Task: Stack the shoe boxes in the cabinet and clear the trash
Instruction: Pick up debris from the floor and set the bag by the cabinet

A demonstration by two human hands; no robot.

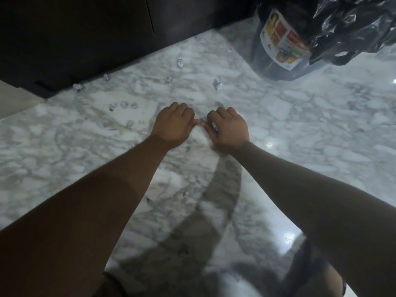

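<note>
Both my hands reach down to the marble floor (300,129), side by side with thumbs almost touching. My left hand (174,123) is curled into a fist; what it holds is hidden. My right hand (228,127) is curled too, with a small crumpled foil scrap (213,125) showing by its thumb. Several crumpled foil scraps lie scattered on the floor: one (217,84) beyond my right hand, one (180,62) further back, a cluster (123,104) to the left, one (129,123) beside my left hand. The dark cabinet (75,39) stands shut at the back left. No shoe boxes are visible.
A black trash bin (276,43) with a colourful label and a black plastic liner (353,24) stands at the upper right. Another foil scrap (186,193) lies between my forearms. My knee (317,275) shows at the bottom right.
</note>
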